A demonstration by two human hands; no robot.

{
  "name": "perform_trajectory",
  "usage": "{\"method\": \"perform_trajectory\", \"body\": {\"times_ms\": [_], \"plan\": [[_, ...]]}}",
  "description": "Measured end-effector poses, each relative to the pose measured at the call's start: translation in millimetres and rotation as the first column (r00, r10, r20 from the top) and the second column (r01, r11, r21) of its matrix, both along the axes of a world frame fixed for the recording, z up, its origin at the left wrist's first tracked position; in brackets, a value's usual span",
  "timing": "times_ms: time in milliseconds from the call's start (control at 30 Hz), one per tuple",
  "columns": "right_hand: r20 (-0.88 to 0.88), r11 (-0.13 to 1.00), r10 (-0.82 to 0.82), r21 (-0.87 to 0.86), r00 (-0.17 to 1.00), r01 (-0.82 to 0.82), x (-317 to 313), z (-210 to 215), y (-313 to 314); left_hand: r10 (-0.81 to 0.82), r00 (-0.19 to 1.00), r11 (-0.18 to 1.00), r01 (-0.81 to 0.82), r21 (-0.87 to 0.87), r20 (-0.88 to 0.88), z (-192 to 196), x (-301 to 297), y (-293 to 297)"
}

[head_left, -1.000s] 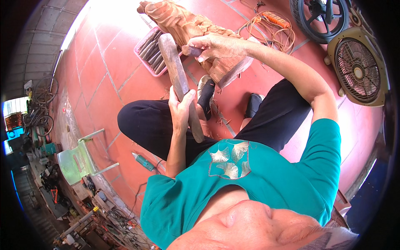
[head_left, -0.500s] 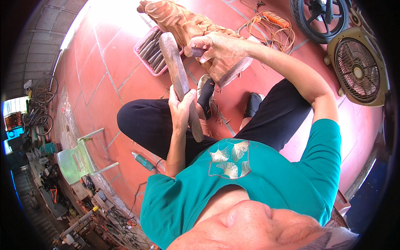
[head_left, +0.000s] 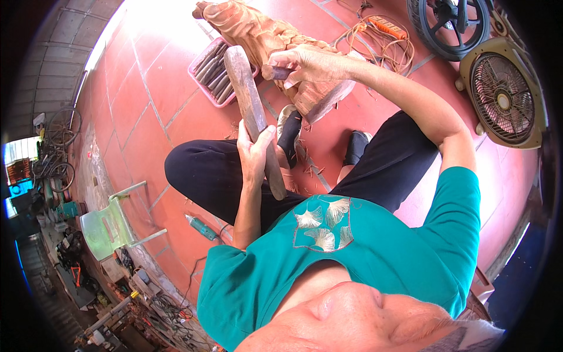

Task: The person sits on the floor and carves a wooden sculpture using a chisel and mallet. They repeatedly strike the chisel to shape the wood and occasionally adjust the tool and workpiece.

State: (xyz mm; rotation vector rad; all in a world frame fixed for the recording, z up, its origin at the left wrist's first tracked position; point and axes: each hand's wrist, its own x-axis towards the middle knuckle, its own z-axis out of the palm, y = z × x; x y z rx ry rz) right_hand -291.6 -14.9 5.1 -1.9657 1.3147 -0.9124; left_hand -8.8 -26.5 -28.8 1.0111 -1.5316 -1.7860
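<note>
A long flat wooden mallet slants up and away from my left hand, which is closed around its lower half. At the far centre, my right hand is closed on a carving chisel. Only the chisel's dark round handle shows; its blade is hidden by my hand. Beneath that hand lies a large carved wood piece, light brown with rippled relief and a flat cut end. The mallet head is apart from the chisel handle, just to its left.
A pink basket of several wooden-handled tools stands left of the carving. An orange power strip with tangled cord lies at the far right, near a wheel and a fan. To the left are a green power tool and a chair.
My right hand and the chisel have shifted very slightly to the right. The mallet and my left hand stay practically in place.
</note>
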Motion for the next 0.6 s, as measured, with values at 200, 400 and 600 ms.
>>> {"method": "perform_trajectory", "body": {"times_ms": [200, 400, 600], "plan": [[0.001, 1.000, 0.009, -0.014, 1.000, -0.009, 0.1, -2.2, -0.6, -0.006, 1.000, 0.999, 0.005, -0.051, -0.024, -7.5, -0.9, -2.0], [-0.018, 1.000, -0.003, 0.001, 1.000, 0.003, 1.1, -1.9, 1.1, -0.003, 0.999, 0.997, 0.000, -0.072, -0.034, -6.3, 0.3, -2.4], [-0.018, 1.000, -0.009, -0.019, 1.000, 0.008, -3.2, -8.2, -1.2, 0.026, 0.995, 0.987, -0.040, -0.153, -0.093, 8.2, -2.8, 0.8]]}}
